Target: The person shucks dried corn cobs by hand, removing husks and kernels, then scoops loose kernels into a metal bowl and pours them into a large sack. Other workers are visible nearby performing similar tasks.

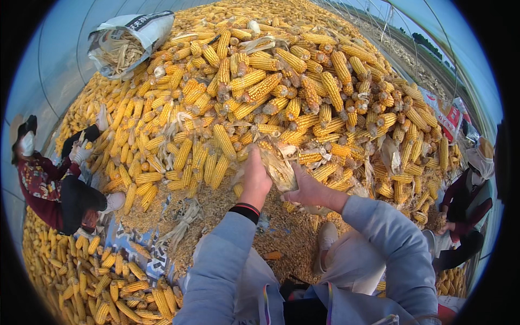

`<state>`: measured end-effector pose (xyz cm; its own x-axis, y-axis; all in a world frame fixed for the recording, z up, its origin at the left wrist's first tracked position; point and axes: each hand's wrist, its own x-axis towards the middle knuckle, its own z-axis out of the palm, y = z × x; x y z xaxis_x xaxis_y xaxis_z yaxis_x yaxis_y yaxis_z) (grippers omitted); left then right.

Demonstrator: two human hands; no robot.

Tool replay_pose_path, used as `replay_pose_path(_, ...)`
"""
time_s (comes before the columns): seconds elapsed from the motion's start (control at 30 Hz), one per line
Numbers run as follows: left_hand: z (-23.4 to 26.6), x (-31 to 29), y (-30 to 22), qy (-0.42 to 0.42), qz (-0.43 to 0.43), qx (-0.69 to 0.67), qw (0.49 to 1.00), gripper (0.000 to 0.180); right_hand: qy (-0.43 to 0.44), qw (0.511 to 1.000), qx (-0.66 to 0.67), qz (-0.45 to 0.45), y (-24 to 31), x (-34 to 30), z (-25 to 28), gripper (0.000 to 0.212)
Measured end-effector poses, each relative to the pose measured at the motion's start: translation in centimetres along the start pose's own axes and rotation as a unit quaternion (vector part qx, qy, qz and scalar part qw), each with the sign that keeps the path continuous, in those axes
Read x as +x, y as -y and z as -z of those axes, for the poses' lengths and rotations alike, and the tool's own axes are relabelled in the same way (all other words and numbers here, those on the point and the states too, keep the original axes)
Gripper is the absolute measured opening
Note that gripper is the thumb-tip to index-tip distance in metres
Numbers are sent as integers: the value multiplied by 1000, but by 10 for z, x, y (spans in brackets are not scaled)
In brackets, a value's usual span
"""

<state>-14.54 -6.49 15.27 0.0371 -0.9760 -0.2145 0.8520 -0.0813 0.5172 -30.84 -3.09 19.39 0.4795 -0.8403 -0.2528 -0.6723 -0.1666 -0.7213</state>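
Observation:
Between my two hands is an ear of corn point(279, 169) with dry, pale husk still wrapped around much of it; some yellow kernels show near its upper end. My left hand point(257, 176) grips it along the left side, fingers mostly hidden behind. Against the lower right end presses my right hand point(311, 189), its thumb lying on the husk and its other fingers largely out of sight. Just beyond my hands rises a big heap of husked yellow corn ears point(260, 86).
Loose kernels point(216, 211) cover the ground around my feet. A white sack point(154, 30) of husks lies on the heap at far left. One person point(59, 179) sits at left, another point(466, 206) at right. More ears point(108, 287) are piled at lower left.

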Motion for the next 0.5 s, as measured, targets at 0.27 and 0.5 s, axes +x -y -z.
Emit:
replay_pose_path(0.27, 5, 25, 18, -128, 4, -44, 991, 39, 48, 967, 243, -62, -11, 27, -5, 125)
replay_pose_path(0.5, 58, 74, 44, -109, -54, 39, 992, 39, 7, 849, 526, -48, -30, 64, -7, 106)
